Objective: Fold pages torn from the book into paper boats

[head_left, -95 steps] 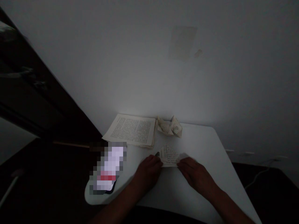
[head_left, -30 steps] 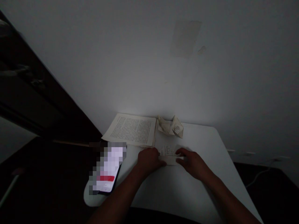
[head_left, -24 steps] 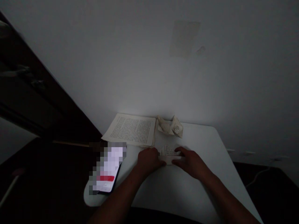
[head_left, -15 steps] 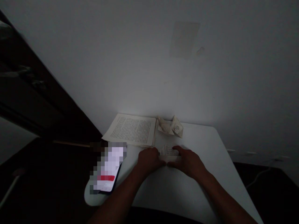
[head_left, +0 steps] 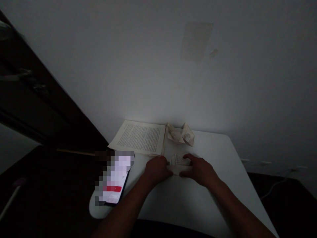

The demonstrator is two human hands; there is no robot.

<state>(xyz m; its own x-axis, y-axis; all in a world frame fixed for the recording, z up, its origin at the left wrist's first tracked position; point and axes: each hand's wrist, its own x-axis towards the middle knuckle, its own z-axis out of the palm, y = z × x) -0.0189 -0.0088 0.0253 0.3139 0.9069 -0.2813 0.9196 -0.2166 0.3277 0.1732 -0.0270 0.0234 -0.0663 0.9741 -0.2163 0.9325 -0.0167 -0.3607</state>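
A small folded sheet of printed paper (head_left: 180, 161) lies near the middle of the white table, with a pale flap along its near edge. My left hand (head_left: 158, 169) is closed on its left end, the thumb reaching along the flap. At the right end my right hand (head_left: 201, 169) grips the same paper, its index finger curled over the top and its thumb at the near edge. Two folded paper boats or boxes (head_left: 180, 135) made of printed pages stand behind it, apart from both hands.
An open book or stack of printed pages (head_left: 141, 138) lies at the back left against the wall (head_left: 148, 72). A lit phone (head_left: 116, 180), partly pixelated, rests on the left of the table (head_left: 215, 142). A dark door (head_left: 37, 86) stands at far left.
My thumbs have moved slightly apart along the near flap, so more of it shows between them. The other things on the table stay where they were.
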